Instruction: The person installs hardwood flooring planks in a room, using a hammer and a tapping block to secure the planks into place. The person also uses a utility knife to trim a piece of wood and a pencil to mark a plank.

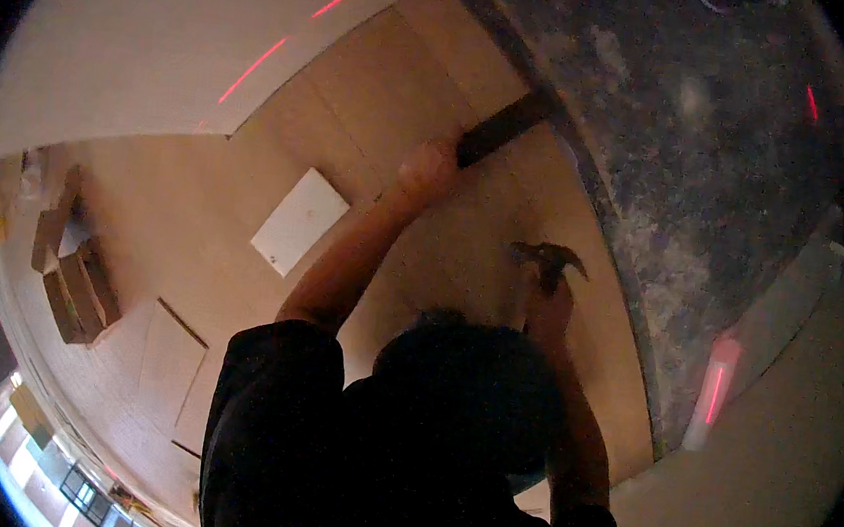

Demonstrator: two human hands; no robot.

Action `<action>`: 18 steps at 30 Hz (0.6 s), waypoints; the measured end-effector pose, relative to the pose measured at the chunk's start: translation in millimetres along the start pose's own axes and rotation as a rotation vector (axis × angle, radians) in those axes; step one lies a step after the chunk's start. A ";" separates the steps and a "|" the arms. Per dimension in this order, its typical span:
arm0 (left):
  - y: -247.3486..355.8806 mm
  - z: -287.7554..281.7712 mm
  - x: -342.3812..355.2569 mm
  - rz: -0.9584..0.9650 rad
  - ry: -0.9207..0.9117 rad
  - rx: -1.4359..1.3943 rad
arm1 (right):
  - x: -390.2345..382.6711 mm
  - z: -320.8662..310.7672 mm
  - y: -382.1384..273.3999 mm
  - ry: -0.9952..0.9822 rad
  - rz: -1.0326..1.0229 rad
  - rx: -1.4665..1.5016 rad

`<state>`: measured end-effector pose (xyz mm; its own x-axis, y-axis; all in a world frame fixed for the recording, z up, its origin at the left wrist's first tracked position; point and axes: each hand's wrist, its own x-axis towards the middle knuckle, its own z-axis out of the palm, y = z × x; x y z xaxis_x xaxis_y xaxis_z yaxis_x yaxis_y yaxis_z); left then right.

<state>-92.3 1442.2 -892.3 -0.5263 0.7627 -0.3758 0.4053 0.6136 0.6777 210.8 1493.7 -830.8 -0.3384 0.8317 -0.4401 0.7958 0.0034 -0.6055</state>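
My left hand (430,166) is closed round the near end of a dark, straight bar (502,130). The bar lies across light wood floor planks (429,73), its far end at their dark outer edge. Closer to me, my right hand (550,313) grips a claw hammer (551,263), its head pointing away from me and above the planks. Most of the hammer's handle is hidden in the hand. A dark rounded shape (471,388) covers the floor between my arms.
Rough grey concrete (691,167) borders the planks on the right. A white rectangular piece (302,221) lies left of my left forearm. Brown cartons (80,289) and a loose plank (172,362) are farther left. Red light lines cross the pale wall (160,40).
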 end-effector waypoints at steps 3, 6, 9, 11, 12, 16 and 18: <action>-8.0 5.5 15.3 0.012 0.055 0.055 | -7.5 4.0 28.8 -0.107 0.243 0.113; -10.7 8.4 15.4 0.111 0.205 0.150 | -8.9 14.3 50.3 -0.167 0.170 0.018; -12.9 1.8 10.7 0.170 0.159 0.245 | -0.6 28.8 73.9 -0.240 0.132 -0.016; -10.7 -7.0 10.7 0.191 0.140 0.382 | 8.9 38.3 87.7 -0.172 0.022 -0.012; -6.7 -11.2 13.8 0.184 0.158 0.457 | 14.1 46.1 91.4 -0.062 -0.121 -0.027; 24.6 -19.7 46.4 0.202 0.193 0.742 | 34.8 58.5 81.1 -0.050 -0.205 -0.034; 45.2 -17.5 76.0 0.388 0.043 0.752 | 44.4 61.3 56.6 -0.141 -0.144 0.044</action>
<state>-127.1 1524.3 -879.3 -0.2688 0.9483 -0.1689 0.9445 0.2939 0.1471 210.0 1496.8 -925.2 -0.5166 0.7385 -0.4332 0.7126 0.0903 -0.6957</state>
